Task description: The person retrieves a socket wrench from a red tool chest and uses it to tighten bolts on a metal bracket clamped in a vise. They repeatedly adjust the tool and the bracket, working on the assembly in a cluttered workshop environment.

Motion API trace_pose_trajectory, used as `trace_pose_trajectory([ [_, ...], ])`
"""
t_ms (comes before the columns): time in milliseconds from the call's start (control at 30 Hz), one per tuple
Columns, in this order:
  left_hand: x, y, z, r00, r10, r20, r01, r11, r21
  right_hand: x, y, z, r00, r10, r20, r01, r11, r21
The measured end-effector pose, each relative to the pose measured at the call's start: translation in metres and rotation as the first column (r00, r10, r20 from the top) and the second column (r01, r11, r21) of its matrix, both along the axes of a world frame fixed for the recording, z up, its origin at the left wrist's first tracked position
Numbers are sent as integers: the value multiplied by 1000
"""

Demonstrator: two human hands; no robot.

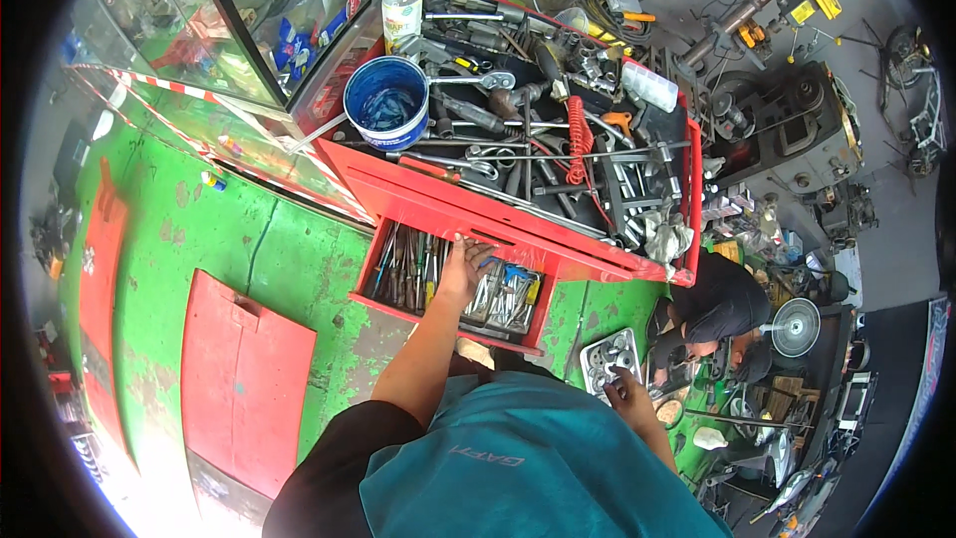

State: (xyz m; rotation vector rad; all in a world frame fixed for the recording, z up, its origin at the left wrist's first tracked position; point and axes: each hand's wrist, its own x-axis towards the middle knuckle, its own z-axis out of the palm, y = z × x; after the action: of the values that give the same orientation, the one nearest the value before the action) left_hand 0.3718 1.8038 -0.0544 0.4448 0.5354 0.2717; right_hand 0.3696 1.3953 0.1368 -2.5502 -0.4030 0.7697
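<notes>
My left hand (464,269) reaches over an open drawer (543,314) of a red tool chest (438,197), close under the chest's top edge. Its fingers are apart and nothing shows in them. Screwdrivers (403,264) fill the drawer's left side, and several small metal tools (503,297) lie in its right side. My right hand (629,397) is lower right, its fingers closed around something small that I cannot make out. Beyond that hand, a pale tray (588,357) with round metal parts rests near the floor.
Wrenches, sockets and a red coiled hose (579,139) crowd the chest top, beside a blue bucket (386,102) and a yellow-capped bottle (401,10). A person in dark clothes (719,301) crouches at right near a fan (796,327). Red panels (239,379) lie left on the green floor.
</notes>
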Motion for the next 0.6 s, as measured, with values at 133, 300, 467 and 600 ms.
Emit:
trace_pose_trajectory([
  [133,3,-5,7,998,9,60,-6,999,-50,-1,-13,-2,997,-76,-7,76,995,63],
  [300,6,-6,8,994,31,108,-21,995,-99,-4,-24,-9,996,-84,-4,84,995,45],
  [467,15,-9,-1,983,95,155,-83,993,-78,-12,-34,-14,999,-44,-28,43,999,-20],
  [600,19,-10,-14,981,108,160,-101,994,-48,-11,-28,-5,1000,-1,-20,2,1000,14],
])
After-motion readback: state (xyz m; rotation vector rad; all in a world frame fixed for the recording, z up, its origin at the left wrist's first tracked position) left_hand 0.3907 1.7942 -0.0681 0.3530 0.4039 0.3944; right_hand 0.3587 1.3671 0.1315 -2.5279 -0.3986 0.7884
